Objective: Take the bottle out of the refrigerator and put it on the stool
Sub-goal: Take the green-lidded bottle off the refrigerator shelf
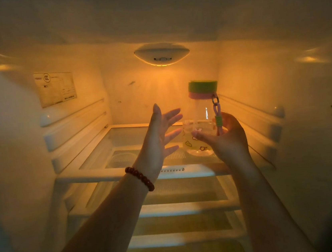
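Note:
A clear bottle (pixel 198 113) with a green and pink lid and a pink strap stands upright on the glass shelf (pixel 108 174) inside the lit refrigerator, right of centre. My right hand (pixel 227 139) wraps its lower right side, with the thumb across the front and the fingers behind the strap. My left hand (pixel 160 135) is held open just left of the bottle. Its fingers are spread toward the bottle and do not touch it. A dark bead bracelet sits on the left wrist. No stool is in view.
The refrigerator walls close in on both sides, with shelf rails (pixel 73 124) on each. A lamp housing (pixel 161 54) hangs from the ceiling above the bottle. A label (pixel 55 88) is stuck on the left wall. More shelves (pixel 183 209) lie below.

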Demonstrator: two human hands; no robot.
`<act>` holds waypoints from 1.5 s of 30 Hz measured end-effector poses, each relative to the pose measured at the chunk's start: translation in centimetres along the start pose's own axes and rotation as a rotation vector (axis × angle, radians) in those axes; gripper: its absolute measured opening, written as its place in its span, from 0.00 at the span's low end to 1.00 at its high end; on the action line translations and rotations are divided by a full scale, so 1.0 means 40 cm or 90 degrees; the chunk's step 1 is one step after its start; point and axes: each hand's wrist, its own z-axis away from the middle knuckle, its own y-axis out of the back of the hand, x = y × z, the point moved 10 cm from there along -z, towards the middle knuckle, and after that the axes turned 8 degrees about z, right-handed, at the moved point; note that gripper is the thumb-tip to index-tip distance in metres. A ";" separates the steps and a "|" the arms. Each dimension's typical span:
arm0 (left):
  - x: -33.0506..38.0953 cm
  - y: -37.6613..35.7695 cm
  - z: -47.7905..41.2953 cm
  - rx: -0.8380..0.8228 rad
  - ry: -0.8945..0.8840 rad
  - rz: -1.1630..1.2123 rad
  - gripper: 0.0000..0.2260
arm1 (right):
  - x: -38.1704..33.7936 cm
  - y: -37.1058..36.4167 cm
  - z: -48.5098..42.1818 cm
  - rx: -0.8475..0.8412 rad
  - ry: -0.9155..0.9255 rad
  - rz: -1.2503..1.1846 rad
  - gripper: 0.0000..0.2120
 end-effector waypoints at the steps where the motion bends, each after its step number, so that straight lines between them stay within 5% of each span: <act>1: 0.003 -0.001 0.006 -0.003 0.004 -0.002 0.31 | -0.001 0.000 -0.001 0.001 -0.004 -0.003 0.38; 14: 0.065 0.049 0.142 -0.002 -0.002 0.003 0.35 | -0.058 0.019 0.099 -0.001 -0.004 -0.098 0.35; 26: 0.135 0.139 0.387 0.012 0.000 0.001 0.28 | -0.195 0.000 0.361 -0.012 0.058 -0.116 0.35; 45: 0.199 0.415 0.864 0.169 0.006 -0.015 0.26 | -0.342 -0.196 0.851 -0.199 0.077 -0.216 0.32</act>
